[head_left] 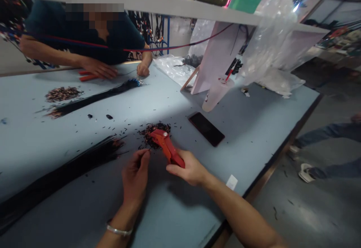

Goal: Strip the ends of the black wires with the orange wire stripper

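Red tool [164,142] is gripped in my right hand [191,167] over dark scraps [147,134], while my left hand [135,178] pinches what seems a thin wire [149,150], which calls for steady fingers.

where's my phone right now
In the head view, the black phone lies flat on the table, beyond your right hand, near the plastic cup.

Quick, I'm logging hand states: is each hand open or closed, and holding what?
Left hand: closed in a pinch; whether it holds anything cannot be told.
Right hand: closed, holding the red tool.
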The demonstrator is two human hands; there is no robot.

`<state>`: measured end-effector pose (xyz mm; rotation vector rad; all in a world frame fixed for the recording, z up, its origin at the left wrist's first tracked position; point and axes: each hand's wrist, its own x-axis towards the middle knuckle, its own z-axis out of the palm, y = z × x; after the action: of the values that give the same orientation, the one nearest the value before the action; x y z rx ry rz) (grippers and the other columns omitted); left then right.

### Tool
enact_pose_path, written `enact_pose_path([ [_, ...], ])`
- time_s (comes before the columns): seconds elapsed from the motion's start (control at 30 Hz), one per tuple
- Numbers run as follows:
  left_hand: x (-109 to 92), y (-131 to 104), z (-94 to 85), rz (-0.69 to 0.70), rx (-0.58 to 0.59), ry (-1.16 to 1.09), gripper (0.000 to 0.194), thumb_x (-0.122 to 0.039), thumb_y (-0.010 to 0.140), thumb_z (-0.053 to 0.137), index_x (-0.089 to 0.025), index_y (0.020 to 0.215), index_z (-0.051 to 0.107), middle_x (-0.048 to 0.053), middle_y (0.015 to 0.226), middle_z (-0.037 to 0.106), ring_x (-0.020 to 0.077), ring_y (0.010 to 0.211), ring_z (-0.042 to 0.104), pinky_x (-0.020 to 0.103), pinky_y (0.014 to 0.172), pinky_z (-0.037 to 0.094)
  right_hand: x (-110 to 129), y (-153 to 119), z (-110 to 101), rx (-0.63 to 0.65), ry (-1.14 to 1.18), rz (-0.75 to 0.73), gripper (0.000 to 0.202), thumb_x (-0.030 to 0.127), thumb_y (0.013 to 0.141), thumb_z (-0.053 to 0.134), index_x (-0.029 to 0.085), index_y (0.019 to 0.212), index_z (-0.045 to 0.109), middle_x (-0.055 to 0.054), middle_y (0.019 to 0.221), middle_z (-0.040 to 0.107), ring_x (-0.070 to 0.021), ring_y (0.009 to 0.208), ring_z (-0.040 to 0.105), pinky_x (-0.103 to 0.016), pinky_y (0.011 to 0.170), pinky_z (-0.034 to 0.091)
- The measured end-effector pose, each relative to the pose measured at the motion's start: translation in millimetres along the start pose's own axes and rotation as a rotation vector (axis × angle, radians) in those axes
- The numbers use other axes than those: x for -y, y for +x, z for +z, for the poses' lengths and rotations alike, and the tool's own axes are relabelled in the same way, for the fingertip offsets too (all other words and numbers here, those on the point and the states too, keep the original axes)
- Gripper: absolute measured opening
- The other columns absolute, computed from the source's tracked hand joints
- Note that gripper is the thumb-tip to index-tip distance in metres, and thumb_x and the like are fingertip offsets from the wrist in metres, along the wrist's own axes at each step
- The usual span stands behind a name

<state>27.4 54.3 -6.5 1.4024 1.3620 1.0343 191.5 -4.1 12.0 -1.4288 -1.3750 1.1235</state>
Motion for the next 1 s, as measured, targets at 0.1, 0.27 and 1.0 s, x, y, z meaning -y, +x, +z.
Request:
enact_pose_path([
  [0.1,0,0,-0.6,0.006,-0.010,0.004,0.027,-0.042,0.084,0.056,-0.018,0.089,0.068,0.002,0.085,0.068,0.0172,0.081,0.060,0.024,0.071,0.046,-3,-2,1,0.267,0.557,0.180,0.033,0.041,0.069,0.068,0.016,0.087,0.056,-0.004,0.080,0.061,-0.0151,0.062,0.058,-0.026,0.054,0.048],
  [0.27,2,-1,0.2,-0.046,-0.020,-0.016,0.026,-0.044,0.086,0.055,-0.019,0.084,0.062,-0.003,0.065,0.051,0.0122,0.059,0.046,0.021,0.051,0.035,-14,-7,0,0.291,0.932,0.229,0.042,0.035,0.066,0.071,0.014,0.100,0.058,-0.006,0.087,0.062,-0.0174,0.070,0.063,-0.033,0.066,0.054],
  [1.0,-1,-6,4.4,0.000,0.103,-0.034,0.030,-0.047,0.089,0.048,-0.020,0.081,0.058,-0.002,0.067,0.050,0.0130,0.058,0.045,0.022,0.054,0.036,-27,-11,-16,0.059,0.819,0.100,0.054,0.044,0.072,0.041,0.022,0.120,0.047,-0.007,0.090,0.053,-0.0192,0.067,0.055,-0.039,0.063,0.052],
])
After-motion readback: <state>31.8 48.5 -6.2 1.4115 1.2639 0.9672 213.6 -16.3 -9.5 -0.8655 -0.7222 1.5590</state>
